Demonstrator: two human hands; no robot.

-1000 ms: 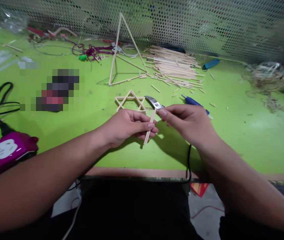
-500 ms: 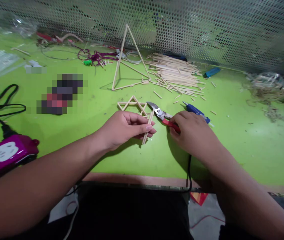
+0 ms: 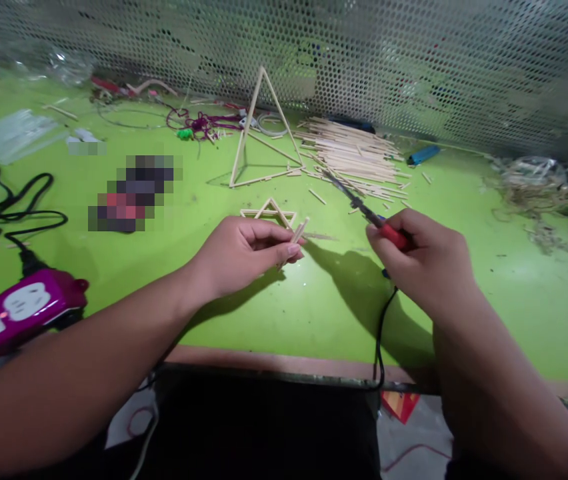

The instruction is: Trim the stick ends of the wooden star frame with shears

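Head view looks down over my forearms to the green tabletop, with a perforated metal screen along its back edge. At far left sit a magenta power strip and a looped black cable, and beyond them a blurred object I can't make out. My left hand is curled, its thumb and fingertips pinching a thin wooden stick that slants up past my fingers. Just behind that hand lies a flat star-shaped stick frame, partly hidden by my fingers and the stick. Farther back stands a stick pyramid frame, with a tangle of purple wire to its left. My right hand is closed around the red grip of a pair of cutters, their narrow metal end pointing up and left, well apart from the stick. Past the cutters lies a heap of loose wooden sticks, with a blue lighter to its right and a pile of dry fibres at far right.
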